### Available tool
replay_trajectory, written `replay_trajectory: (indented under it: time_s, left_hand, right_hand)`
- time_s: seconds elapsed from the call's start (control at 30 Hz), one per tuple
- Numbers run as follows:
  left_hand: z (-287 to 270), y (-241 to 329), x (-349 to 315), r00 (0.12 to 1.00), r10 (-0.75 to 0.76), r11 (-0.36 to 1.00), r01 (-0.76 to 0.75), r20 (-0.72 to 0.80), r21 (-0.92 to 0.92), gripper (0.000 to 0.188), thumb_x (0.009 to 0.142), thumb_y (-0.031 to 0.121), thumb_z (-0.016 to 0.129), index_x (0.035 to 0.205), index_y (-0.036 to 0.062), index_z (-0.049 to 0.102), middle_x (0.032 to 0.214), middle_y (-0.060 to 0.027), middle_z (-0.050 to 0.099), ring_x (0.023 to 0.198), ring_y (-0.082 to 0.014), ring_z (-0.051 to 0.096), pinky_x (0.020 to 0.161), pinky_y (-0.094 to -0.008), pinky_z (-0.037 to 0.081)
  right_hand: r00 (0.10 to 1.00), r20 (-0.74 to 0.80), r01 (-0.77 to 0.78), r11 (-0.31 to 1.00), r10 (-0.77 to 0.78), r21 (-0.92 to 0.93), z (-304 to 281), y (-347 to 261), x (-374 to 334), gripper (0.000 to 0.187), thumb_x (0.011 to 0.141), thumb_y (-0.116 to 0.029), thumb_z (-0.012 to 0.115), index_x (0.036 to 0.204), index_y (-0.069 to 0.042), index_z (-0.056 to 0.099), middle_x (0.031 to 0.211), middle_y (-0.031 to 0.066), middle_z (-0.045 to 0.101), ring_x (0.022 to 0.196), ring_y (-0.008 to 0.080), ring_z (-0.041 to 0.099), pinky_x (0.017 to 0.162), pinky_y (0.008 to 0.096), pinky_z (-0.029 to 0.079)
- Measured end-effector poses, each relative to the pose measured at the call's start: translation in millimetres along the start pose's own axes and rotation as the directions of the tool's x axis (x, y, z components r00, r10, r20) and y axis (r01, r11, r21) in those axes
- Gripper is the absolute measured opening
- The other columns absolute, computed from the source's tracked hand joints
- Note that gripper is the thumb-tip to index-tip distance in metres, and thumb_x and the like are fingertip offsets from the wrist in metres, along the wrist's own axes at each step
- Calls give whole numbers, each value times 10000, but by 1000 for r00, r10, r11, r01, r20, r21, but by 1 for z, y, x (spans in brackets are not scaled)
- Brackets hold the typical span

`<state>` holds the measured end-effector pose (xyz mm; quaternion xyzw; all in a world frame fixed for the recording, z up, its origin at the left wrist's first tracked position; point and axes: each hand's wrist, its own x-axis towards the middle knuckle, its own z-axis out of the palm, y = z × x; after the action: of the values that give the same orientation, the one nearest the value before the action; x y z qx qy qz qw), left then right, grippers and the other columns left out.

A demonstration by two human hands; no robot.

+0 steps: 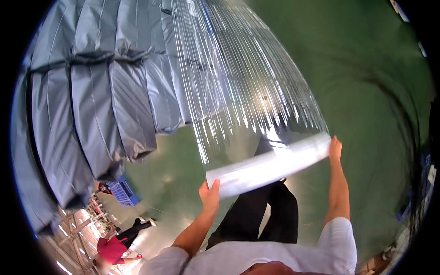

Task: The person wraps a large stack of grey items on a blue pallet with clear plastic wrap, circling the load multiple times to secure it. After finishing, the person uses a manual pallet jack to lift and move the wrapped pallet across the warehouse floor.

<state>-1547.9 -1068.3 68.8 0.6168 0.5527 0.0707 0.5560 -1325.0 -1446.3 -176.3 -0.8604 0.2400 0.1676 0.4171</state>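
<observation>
Both my hands hold a thick roll of clear stretch film (270,165) in front of my body, tilted so its right end sits farther away. My left hand (210,195) grips the left end, thumb on top. At the right end, my right hand (336,148) is closed round the edge. A wide, wrinkled sheet of film (256,68) runs taut from the roll up to the far side. On the left, it passes against a tall stack of grey-blue wrapped bundles (91,101). What lies inside the bundles is hidden.
A green floor (362,59) spreads under and to the right of me. A blue plastic crate (122,192) stands by the stack's lower end. Another person in a red top (111,250) is at the lower left, near shelving. Blue and pale items line the right rim.
</observation>
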Motion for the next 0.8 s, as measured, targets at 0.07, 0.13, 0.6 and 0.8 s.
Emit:
replay_trajectory:
  time_s: [0.07, 0.13, 0.6, 0.8]
  left_hand:
    - [-26, -19, -9, 1000, -18, 997, 17, 4, 71, 193, 807, 82, 571, 945, -53, 580, 870, -55, 602, 770, -107, 537, 727, -259, 436]
    - [-59, -48, -15, 1000, -20, 986, 20, 0, 163, 190, 800, 82, 577, 932, -55, 584, 847, -51, 602, 745, -102, 534, 705, -255, 439]
    - [-309, -52, 136, 937, 253, 543, -343, 239, 767, 198, 752, 106, 615, 864, -55, 588, 777, -66, 609, 677, -106, 529, 625, -261, 441]
    - [-404, -8, 257, 754, 195, 599, -598, 627, 533, 223, 728, 80, 610, 918, -31, 575, 810, -50, 603, 721, -97, 540, 658, -242, 440]
  right_hand:
    - [999, -13, -39, 999, 39, -37, 27, 60, -50, 469, 884, -339, 363, 620, 40, 447, 524, 123, 409, 511, 205, 362, 534, 386, 347]
    - [998, 37, -56, 998, 57, -23, 59, 134, -107, 468, 886, -329, 357, 629, 46, 472, 546, 156, 462, 516, 245, 421, 544, 403, 359]
    - [881, 126, -471, 822, 455, 320, 485, 206, -509, 485, 901, -321, 371, 620, 66, 452, 548, 211, 446, 513, 272, 382, 534, 413, 362]
    - [731, 130, -665, 656, 670, 357, 565, 152, -573, 555, 883, -402, 399, 699, 107, 522, 553, 203, 470, 528, 268, 391, 538, 413, 350]
